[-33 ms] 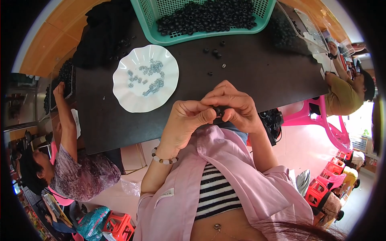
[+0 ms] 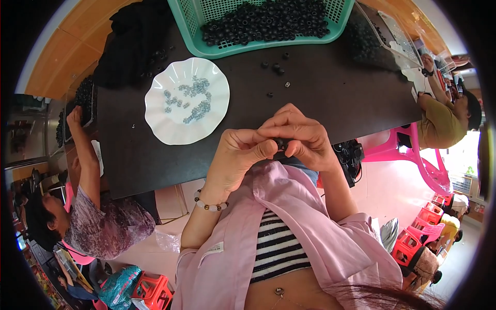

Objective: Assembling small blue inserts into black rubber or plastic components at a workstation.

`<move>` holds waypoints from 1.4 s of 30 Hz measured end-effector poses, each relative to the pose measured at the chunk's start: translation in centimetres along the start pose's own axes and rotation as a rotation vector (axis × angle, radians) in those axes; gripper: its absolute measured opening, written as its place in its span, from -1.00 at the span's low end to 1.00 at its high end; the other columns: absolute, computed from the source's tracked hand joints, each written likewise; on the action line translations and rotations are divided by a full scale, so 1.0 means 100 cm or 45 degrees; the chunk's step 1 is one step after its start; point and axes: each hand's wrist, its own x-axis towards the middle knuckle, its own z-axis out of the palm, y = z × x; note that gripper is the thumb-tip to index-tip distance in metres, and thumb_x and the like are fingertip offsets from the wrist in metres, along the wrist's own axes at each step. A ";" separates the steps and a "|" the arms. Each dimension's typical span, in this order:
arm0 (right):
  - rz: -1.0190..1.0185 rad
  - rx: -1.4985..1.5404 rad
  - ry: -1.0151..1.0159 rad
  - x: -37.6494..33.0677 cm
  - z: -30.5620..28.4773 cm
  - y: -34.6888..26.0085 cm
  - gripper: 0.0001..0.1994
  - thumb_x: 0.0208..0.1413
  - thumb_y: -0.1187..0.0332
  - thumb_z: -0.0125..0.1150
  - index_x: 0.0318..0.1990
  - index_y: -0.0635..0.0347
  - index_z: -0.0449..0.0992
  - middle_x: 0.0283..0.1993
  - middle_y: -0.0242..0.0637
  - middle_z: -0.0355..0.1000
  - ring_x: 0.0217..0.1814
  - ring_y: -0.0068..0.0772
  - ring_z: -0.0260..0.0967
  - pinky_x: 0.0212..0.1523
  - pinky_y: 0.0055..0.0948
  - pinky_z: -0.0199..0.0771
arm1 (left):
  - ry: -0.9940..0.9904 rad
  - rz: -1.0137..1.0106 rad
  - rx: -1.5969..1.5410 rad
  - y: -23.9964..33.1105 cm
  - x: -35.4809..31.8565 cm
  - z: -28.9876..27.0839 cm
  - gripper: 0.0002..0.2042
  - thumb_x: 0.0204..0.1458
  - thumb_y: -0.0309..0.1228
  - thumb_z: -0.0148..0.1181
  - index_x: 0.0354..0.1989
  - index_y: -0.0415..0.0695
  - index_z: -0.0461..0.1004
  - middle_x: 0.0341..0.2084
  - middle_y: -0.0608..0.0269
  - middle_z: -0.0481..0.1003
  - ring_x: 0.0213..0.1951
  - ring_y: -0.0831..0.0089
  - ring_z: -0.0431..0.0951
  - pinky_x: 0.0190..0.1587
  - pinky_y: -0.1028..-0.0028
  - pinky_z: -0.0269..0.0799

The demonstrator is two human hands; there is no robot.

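Observation:
My left hand (image 2: 235, 157) and my right hand (image 2: 305, 135) meet at the table's near edge. Both are closed, thumbs and fingers pinching a small black round part (image 2: 281, 144) between them. Fingers cover most of that part, so its exact kind cannot be made out. Beyond my left hand stands a white wavy-rimmed plate (image 2: 160, 123) bearing many tiny clear pieces (image 2: 198, 109). Farther off, a green plastic basket (image 2: 253, 50) holds a heap of similar black round parts (image 2: 263, 25). A few loose black parts (image 2: 278, 69) and one small clear-looking piece (image 2: 288, 84) lie on the table.
The dark table (image 2: 243, 103) spans the view. A black cloth (image 2: 121, 49) lies at far left; a clear bin (image 2: 385, 44) stands at far right. Co-workers sit left (image 2: 103, 222) and right (image 2: 443, 124). A pink chair (image 2: 413, 155) stands right.

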 end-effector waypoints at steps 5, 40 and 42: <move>-0.155 -0.154 -0.065 -0.001 -0.008 -0.002 -0.50 0.05 -0.09 0.11 -0.25 0.24 0.63 -0.28 -0.32 0.54 -0.25 -0.38 0.21 -0.18 -0.42 0.24 | -0.003 -0.033 0.042 -0.002 -0.002 0.001 -0.80 -0.08 -0.36 0.38 -0.40 -0.25 0.60 -0.56 0.33 0.53 -0.49 0.67 0.44 -0.38 0.67 0.36; 0.189 0.517 0.110 -0.010 -0.015 0.014 -0.47 -0.06 0.05 0.33 0.00 0.24 0.52 -0.16 -0.38 0.52 -0.18 -0.53 0.18 -0.09 -0.52 0.26 | 0.110 0.195 -0.087 -0.019 0.019 0.012 -0.79 -0.08 -0.33 0.37 -0.41 -0.24 0.59 -0.53 0.34 0.51 -0.44 0.63 0.40 -0.33 0.63 0.31; 0.170 0.446 0.082 -0.012 -0.022 0.020 -0.41 -0.07 0.04 0.34 0.03 0.32 0.47 -0.15 -0.31 0.51 -0.15 -0.51 0.22 -0.09 -0.52 0.27 | 0.121 0.210 -0.067 -0.019 0.020 0.011 -0.79 -0.09 -0.33 0.38 -0.41 -0.23 0.59 -0.53 0.35 0.51 -0.44 0.63 0.40 -0.32 0.63 0.31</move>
